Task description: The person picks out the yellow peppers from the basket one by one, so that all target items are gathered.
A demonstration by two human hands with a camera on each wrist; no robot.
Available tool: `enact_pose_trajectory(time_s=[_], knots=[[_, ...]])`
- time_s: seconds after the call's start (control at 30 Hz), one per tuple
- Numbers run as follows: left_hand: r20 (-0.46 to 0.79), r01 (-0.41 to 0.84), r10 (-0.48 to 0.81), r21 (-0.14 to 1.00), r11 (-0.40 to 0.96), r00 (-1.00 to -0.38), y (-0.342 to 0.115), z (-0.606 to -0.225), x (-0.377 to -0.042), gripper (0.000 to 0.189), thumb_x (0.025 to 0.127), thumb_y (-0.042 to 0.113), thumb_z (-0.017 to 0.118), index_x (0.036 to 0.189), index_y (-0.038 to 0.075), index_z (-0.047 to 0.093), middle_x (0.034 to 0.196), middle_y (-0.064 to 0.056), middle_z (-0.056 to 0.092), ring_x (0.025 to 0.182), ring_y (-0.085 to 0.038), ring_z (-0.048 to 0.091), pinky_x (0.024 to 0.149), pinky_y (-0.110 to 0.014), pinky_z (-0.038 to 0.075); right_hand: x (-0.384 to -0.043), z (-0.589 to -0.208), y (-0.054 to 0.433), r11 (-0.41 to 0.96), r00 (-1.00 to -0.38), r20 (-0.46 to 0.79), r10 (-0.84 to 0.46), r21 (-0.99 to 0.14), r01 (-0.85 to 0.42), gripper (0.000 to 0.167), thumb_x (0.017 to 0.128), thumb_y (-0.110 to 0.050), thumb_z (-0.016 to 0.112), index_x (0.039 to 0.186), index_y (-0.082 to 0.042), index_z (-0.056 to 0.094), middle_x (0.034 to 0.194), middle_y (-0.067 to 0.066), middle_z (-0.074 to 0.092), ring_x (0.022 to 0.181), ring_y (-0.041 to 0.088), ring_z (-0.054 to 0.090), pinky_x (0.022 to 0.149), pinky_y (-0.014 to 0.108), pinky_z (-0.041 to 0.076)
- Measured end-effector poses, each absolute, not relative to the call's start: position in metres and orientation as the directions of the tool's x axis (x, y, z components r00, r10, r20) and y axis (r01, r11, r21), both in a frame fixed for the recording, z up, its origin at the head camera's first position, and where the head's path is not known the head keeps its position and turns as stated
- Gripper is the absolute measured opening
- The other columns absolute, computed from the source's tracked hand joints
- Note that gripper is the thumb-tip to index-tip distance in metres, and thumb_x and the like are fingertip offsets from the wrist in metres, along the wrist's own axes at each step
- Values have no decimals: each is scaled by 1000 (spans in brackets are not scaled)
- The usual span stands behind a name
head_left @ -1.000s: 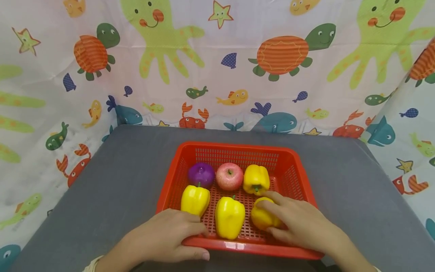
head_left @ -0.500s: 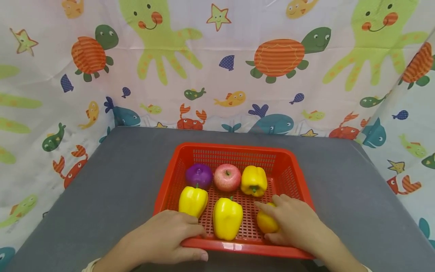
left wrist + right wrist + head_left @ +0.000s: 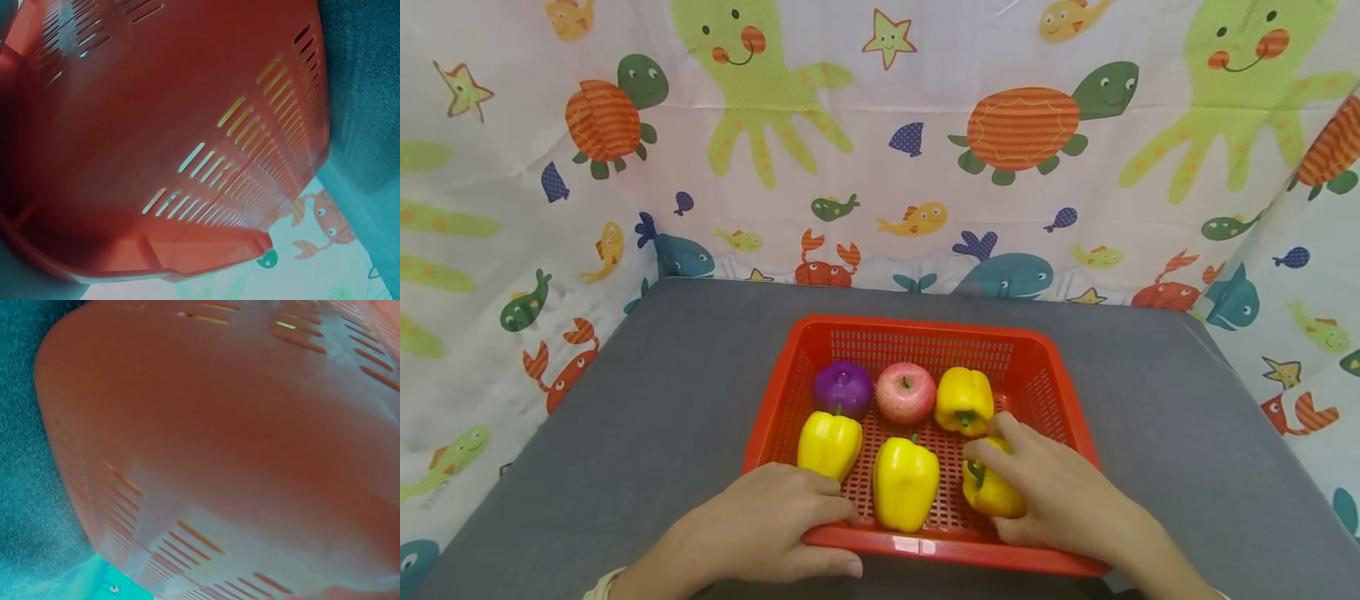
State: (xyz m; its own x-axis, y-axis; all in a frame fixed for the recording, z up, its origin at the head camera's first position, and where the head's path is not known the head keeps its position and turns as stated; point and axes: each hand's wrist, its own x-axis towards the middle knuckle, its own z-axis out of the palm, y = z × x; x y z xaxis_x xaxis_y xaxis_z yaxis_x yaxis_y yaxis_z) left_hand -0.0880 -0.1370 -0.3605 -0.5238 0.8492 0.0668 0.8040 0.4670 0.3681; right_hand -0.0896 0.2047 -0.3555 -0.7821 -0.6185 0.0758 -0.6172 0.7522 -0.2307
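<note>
In the head view my left hand (image 3: 767, 523) grips the near rim of a red plastic basket (image 3: 917, 546), fingers inside and thumb outside. My right hand (image 3: 1063, 496) reaches over the near right rim and holds a yellow bell pepper (image 3: 987, 493), its green stem pointing left. Another yellow bell pepper (image 3: 906, 485) lies at the near middle, and one more (image 3: 830, 446) sits beside my left fingers. Along the back are a purple onion-like vegetable (image 3: 843, 388), a pink-red apple (image 3: 906, 393) and a yellow bell pepper (image 3: 964, 400). Both wrist views show mainly the slotted basket wall (image 3: 156, 125).
The basket stands on a grey cloth-covered table (image 3: 700, 367). A white curtain (image 3: 880, 192) printed with sea animals encloses the back and both sides. Grey surface extends to the left and right of the basket.
The pepper under my right hand has shifted slightly and turned, so its stem now shows at the left. My left hand keeps its place on the rim.
</note>
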Motion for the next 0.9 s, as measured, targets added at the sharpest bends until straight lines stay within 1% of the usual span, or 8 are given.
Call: enact_pose_trajectory(time_s=[0.1, 0.23, 0.37, 0.47, 0.57, 0.7, 0.9], knots=[[59, 802, 849, 366, 471, -525, -137, -360, -88, 48, 94, 68, 48, 111, 31, 73, 91, 24, 58, 77, 8, 51, 70, -19, 47, -91, -355, 206, 754, -791, 68, -607, -266, -601, 57, 70, -30, 87, 116, -27, 54, 104, -11, 39, 79, 4, 45, 65, 22, 43], [50, 798, 848, 372, 474, -527, -137, -360, -88, 48, 94, 69, 48, 111, 31, 73, 90, 24, 57, 76, 8, 50, 69, -19, 46, -92, -351, 210, 760, -817, 15, -576, -358, -543, 58, 72, -30, 87, 114, -29, 46, 99, -15, 44, 84, 2, 48, 68, 22, 47], [50, 797, 849, 376, 472, -526, -137, -360, -88, 48, 94, 69, 48, 111, 31, 73, 89, 25, 57, 75, 8, 50, 68, -18, 45, -92, -344, 220, 748, -835, 10, -550, -438, -498, 62, 74, -32, 89, 115, -26, 45, 98, -14, 52, 87, 4, 53, 72, 24, 52], [56, 801, 849, 370, 471, -525, -137, -360, -88, 48, 94, 69, 48, 110, 31, 73, 89, 25, 57, 74, 8, 49, 67, -18, 45, -93, -340, 227, 737, -844, 26, -536, -474, -483, 63, 74, -37, 89, 117, -23, 45, 100, -12, 55, 86, 5, 55, 71, 24, 53], [60, 803, 848, 364, 472, -526, -137, -361, -88, 48, 94, 69, 48, 110, 31, 74, 88, 25, 58, 74, 8, 49, 67, -17, 45, -93, -338, 233, 732, -854, 44, -518, -494, -470, 63, 75, -42, 88, 118, -23, 46, 101, -10, 57, 87, 7, 56, 70, 24, 53], [61, 802, 846, 362, 475, -529, -137, -361, -88, 48, 94, 69, 49, 109, 31, 74, 88, 25, 59, 74, 8, 50, 67, -18, 45, -94, -334, 239, 725, -856, 85, -510, -494, -481, 64, 76, -46, 87, 121, -22, 48, 105, -10, 58, 89, 8, 56, 71, 26, 53], [56, 791, 844, 386, 475, -534, -136, -361, -89, 43, 94, 66, 52, 109, 31, 74, 87, 27, 61, 71, 11, 50, 64, -17, 43, -96, -328, 245, 698, -853, 117, -508, -525, -487, 64, 76, -43, 87, 122, -21, 49, 109, -8, 58, 91, 9, 57, 71, 26, 54]])
